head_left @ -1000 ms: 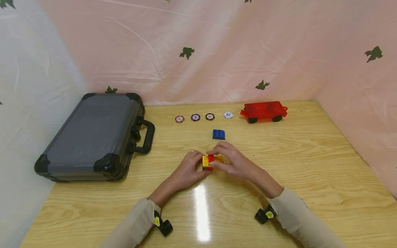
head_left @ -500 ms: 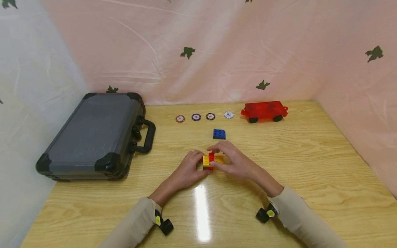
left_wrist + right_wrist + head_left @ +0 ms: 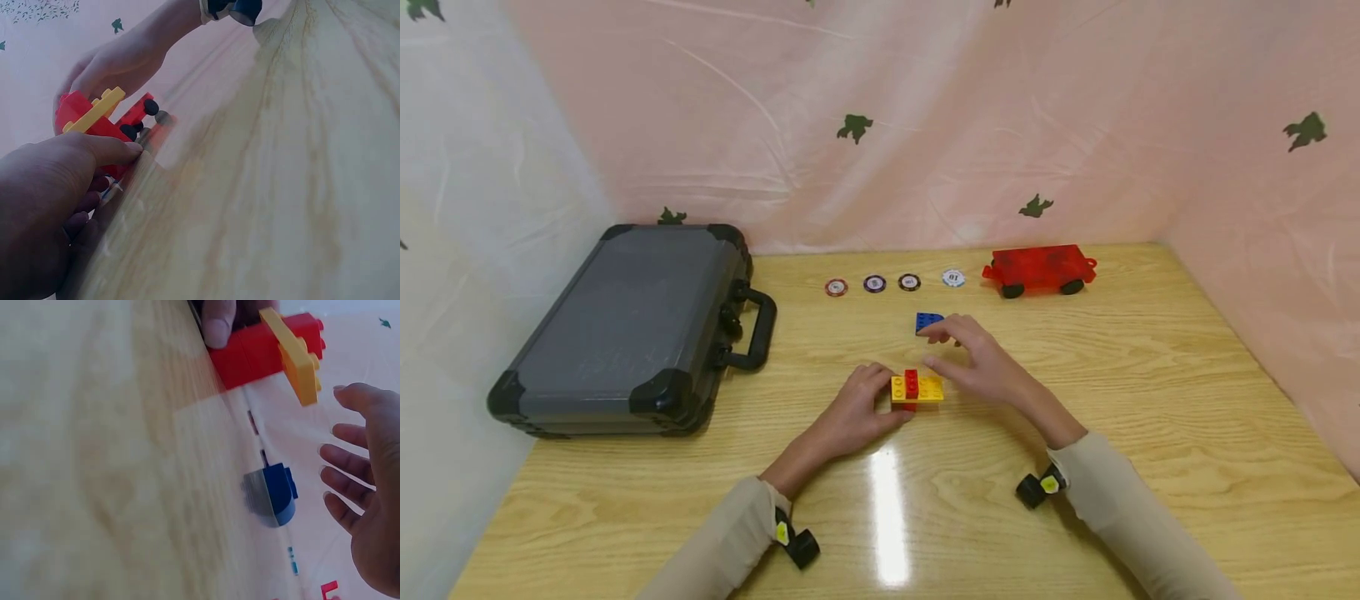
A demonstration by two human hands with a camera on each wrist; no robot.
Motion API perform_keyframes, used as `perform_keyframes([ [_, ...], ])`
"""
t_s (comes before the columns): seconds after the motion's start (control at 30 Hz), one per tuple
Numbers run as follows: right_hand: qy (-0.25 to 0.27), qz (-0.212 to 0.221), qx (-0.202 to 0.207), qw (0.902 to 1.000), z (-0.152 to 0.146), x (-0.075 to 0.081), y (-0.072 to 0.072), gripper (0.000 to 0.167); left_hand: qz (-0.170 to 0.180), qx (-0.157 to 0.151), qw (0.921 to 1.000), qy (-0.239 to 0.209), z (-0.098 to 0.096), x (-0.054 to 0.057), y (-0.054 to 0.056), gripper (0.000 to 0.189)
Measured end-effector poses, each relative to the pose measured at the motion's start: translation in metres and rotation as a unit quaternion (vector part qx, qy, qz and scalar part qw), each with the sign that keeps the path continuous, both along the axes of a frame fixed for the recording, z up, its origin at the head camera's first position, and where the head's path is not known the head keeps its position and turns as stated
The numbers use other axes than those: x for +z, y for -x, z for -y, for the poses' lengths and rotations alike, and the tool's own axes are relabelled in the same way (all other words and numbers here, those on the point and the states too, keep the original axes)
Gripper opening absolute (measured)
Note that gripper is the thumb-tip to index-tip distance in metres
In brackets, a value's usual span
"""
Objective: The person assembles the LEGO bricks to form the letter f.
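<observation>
Stacked toy building bricks stand on the wooden table in front of me. A long yellow plate [image 3: 931,390] lies across the stack with a red brick [image 3: 912,383] on top, and more red brick [image 3: 250,355] shows beneath it in the right wrist view. My left hand [image 3: 857,415] holds the lower red part between thumb and fingers. Beyond the stack lies a blue brick [image 3: 927,322] with one rounded corner. My right hand [image 3: 992,367], fingers spread and holding nothing, is just right of the stack; its fingertips overlap the blue brick in the head view.
A row of several poker chips, one of them white [image 3: 953,277], lies at the back. A red wheeled toy wagon [image 3: 1041,268] stands at the back right. On the left is a grey hard case [image 3: 617,317] with its black handle toward the middle. Pale cloth hangs behind the table.
My right hand has let go of the top red brick and moved away and to the right, toward the blue brick. My left hand keeps its hold on the stack.
</observation>
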State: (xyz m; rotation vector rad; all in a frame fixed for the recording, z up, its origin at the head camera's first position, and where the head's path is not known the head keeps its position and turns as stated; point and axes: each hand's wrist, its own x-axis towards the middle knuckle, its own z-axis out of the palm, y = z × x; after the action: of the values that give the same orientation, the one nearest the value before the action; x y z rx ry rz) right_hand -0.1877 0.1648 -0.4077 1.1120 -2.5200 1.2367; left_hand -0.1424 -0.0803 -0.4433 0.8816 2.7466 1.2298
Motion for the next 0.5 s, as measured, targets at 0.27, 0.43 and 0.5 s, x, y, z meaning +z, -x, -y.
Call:
perform_keyframes([
  [0.27,-0.041,-0.01,-0.055,0.9976,-0.007,-0.007,0.024,0.035,-0.01,0.005,0.9999,0.004,0.0,0.0,0.001,0.038],
  [0.43,-0.065,0.01,-0.087,0.994,-0.009,-0.012,0.034,0.036,-0.01,0.002,0.9999,0.01,0.001,0.0,0.002,0.041],
  [0.5,-0.069,0.021,-0.099,0.9925,-0.009,-0.014,0.038,0.036,-0.007,0.001,0.9999,0.012,0.0,-0.001,0.002,0.041],
])
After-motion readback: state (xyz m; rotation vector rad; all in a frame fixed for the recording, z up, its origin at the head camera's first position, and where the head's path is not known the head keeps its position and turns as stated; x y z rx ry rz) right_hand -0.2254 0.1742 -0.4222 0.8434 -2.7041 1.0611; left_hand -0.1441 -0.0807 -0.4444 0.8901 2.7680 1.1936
